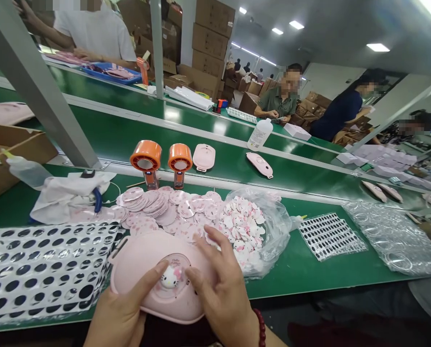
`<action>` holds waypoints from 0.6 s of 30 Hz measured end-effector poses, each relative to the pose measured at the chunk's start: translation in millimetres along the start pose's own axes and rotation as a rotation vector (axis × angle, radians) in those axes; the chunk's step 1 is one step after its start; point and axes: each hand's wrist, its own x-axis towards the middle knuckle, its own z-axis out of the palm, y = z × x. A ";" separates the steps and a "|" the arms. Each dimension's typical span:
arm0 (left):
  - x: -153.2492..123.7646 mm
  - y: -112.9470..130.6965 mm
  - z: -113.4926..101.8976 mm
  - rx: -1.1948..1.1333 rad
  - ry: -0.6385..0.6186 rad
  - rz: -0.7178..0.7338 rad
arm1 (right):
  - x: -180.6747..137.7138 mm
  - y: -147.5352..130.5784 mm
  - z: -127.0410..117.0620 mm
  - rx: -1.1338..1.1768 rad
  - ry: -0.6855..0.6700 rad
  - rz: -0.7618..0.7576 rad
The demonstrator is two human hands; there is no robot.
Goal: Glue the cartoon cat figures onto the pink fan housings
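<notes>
A pink oval device (pixel 143 270) lies at the near edge of the green table, with a small white cat-face badge (pixel 170 278) set in its round centre. My left hand (pixel 123 313) grips the device from below, its thumb reaching up beside the badge. My right hand (pixel 224 291) lies across the device's right side, its thumb touching the badge from the right and its fingers spread over the edge. Just behind are several pink round discs (pixel 165 209) and a clear bag of cat-face badges (pixel 246 229).
A dotted sheet (pixel 38 270) lies at left, a smaller one (pixel 329 235) at right beside bubble wrap (pixel 392 236). Two orange fans (pixel 145 161), pink cases (pixel 204 156) and a white bottle (pixel 259 134) stand on the conveyor. Other people work across it. A cloth (pixel 63 195) and squeeze bottle (pixel 23 169) sit at left.
</notes>
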 end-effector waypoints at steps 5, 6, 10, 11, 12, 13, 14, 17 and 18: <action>-3.9 3.7 -0.8 -0.001 -0.084 -0.044 | 2.3 0.0 4.9 0.335 -0.052 0.430; -4.8 3.1 -0.8 0.003 -0.107 -0.059 | 2.6 -0.5 6.1 0.350 -0.039 0.447; -4.9 1.3 1.9 0.060 -0.123 -0.073 | 5.4 -3.1 6.1 0.343 -0.037 0.479; -4.1 1.5 3.2 0.071 -0.124 -0.063 | 6.5 -3.5 5.3 0.329 -0.038 0.476; -3.1 2.1 4.6 0.076 -0.127 -0.052 | 7.4 -3.5 4.7 0.312 -0.039 0.465; -2.1 2.9 6.1 0.078 -0.132 -0.041 | 8.0 -2.9 4.5 0.289 -0.039 0.444; -1.0 3.6 7.6 0.077 -0.140 -0.033 | 8.0 -1.7 5.1 0.257 -0.043 0.408; 2.6 5.3 12.3 0.081 -0.122 -0.029 | 3.1 5.9 12.1 0.062 -0.056 0.183; 4.2 5.5 13.7 0.088 -0.098 -0.025 | 0.3 9.4 15.6 -0.040 -0.046 0.074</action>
